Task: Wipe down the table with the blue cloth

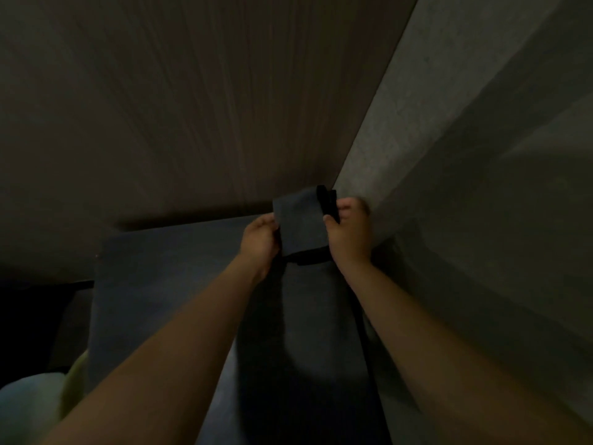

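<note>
Though the light is poor, the cloth [300, 220] is plain enough: folded, dull blue, held upright between both hands, its lower edge meeting a black bar [308, 257]; a black clip [327, 200] bites its top right corner. The left hand [260, 242] pinches the cloth's left edge, fingers curled onto it; the right hand [349, 232] is closed about the clip, though it is blurred and I would not swear to the exact hold. From where I stand this looks like freeing the cloth, wiping not yet begun; to do it well, squeeze the clip fully open before pulling, so the weave does not snag; let the left hand take the weight, so the cloth does not drop once released; lift it up off the bar rather than dragging it sideways. Below lies a larger blue fabric [160, 284], dark in the arms' shadow; a grey wall [449, 155] rises just to the right; a wood-grained surface [192, 107] spreads behind, and whether that is the table I cannot tell; something pale green [32, 403] shows at the lower left.
</note>
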Demonstrator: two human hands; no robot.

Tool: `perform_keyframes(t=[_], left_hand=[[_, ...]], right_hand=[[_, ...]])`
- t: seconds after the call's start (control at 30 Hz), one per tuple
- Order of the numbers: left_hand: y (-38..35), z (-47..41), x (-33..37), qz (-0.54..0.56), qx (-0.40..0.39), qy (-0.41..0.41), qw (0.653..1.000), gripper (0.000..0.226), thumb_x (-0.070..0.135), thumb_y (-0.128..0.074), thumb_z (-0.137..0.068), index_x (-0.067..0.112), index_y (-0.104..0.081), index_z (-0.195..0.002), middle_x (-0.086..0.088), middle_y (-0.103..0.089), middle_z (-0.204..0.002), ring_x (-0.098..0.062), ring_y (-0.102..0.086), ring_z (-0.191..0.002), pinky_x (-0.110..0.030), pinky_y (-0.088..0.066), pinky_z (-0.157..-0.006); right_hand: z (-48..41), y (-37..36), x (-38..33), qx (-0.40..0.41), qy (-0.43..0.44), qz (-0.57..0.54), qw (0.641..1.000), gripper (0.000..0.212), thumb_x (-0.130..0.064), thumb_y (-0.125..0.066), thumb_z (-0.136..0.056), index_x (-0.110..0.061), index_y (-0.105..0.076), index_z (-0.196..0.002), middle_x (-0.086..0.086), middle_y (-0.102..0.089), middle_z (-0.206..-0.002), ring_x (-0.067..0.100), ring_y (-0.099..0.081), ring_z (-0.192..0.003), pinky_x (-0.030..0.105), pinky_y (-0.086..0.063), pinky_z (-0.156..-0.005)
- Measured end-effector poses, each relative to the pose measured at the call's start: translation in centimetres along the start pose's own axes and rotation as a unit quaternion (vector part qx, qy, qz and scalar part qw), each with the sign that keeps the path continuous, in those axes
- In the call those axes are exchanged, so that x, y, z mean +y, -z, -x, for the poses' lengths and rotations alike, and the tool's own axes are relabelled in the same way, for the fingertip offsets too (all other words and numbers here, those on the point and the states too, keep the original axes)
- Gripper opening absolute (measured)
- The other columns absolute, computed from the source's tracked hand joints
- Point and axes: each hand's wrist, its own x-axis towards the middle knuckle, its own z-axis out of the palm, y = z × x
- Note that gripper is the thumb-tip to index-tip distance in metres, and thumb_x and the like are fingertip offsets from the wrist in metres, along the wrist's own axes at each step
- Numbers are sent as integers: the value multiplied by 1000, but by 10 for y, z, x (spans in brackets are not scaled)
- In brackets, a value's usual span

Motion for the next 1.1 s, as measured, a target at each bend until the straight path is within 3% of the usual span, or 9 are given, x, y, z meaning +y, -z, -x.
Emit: perform_keyframes(t=[0.17, 0.3, 0.43, 0.57, 0.67, 0.83, 0.9, 1.0, 1.1], left_hand=[[6, -17, -14, -183, 106, -94, 973, 14, 2, -56, -91, 10, -60, -102, -10, -67, -94, -28, -65, -99, -41, -54, -88], [3, -23, -15, -235, 112, -137, 956, 23, 3, -66, -85, 17, -53, -98, -6, -65, -83, -23, -65, -88, -43, -55, -86], [1, -32, -23, -273, 78, -171, 943, 28, -5, -66, -80, 14, -52, -95, -9, -59, -82, -23, -60, -82, -47, -56, -81], [1, -37, -31, -334, 67, -180, 923, 33, -4, -67, -82, 7, -64, -113, -9, -62, -100, -21, -61, -91, -34, -51, -92], [1, -37, -33, -380, 50, -192, 903, 45, -1, -68, -82, 8, -60, -125, -12, -58, -122, -23, -60, -104, -23, -45, -93], [0, -29, -31, -456, 49, -187, 869, 55, 6, -70, -82, 15, -52, -134, -14, -40, -134, -28, -53, -115, -24, -37, -102], [0, -25, -31, -457, 40, -171, 872, 58, 8, -69, -84, 18, -47, -137, -13, -37, -135, -28, -52, -115, -23, -38, -99], [1, -13, -30, -384, 60, -170, 905, 55, 13, -68, -86, 16, -46, -137, -9, -38, -127, -22, -50, -112, -19, -35, -96], [14, -7, -19, -217, 172, -150, 949, 28, 22, -68, -86, 9, -59, -109, -11, -57, -105, -24, -57, -100, -35, -47, -96]], right_hand=[[-4, -16, 4, 31, 214, 278, 936, 18, 5, -62, -84, -3, -59, -99, 15, -57, -87, 28, -56, -76, 37, -47, -64], [-12, -19, 7, -22, 188, 422, 887, 19, 4, -69, -78, -1, -63, -95, 19, -58, -93, 31, -59, -79, 37, -50, -67], [-12, -22, 22, -40, 172, 477, 861, 29, 6, -87, -53, -1, -66, -71, 20, -61, -76, 29, -61, -62, 31, -53, -52], [-11, -22, 37, -87, 163, 503, 844, 35, 4, -52, -92, 8, -52, -127, 30, -45, -132, 39, -51, -115, 40, -47, -93], [-9, -22, 40, -91, 179, 535, 821, 39, -3, -38, -100, 1, -41, -138, 24, -27, -148, 35, -36, -132, 37, -38, -104], [5, -30, 39, -26, 173, 512, 841, 36, -11, -47, -92, -1, -61, -124, 16, -44, -145, 28, -54, -119, 35, -44, -98], [10, -27, 42, -70, 163, 541, 822, 59, -23, -48, -97, 3, -29, -146, 15, -14, -159, 28, -34, -137, 36, -28, -113], [22, -19, 31, -99, 140, 492, 854, 84, -30, -55, -95, -2, 1, -152, 13, 9, -160, 30, -10, -146, 38, -14, -119], [28, -7, 6, -45, 150, 369, 916, 77, -19, -62, -89, -5, -19, -151, 17, -18, -155, 33, -26, -139, 42, -32, -112]])
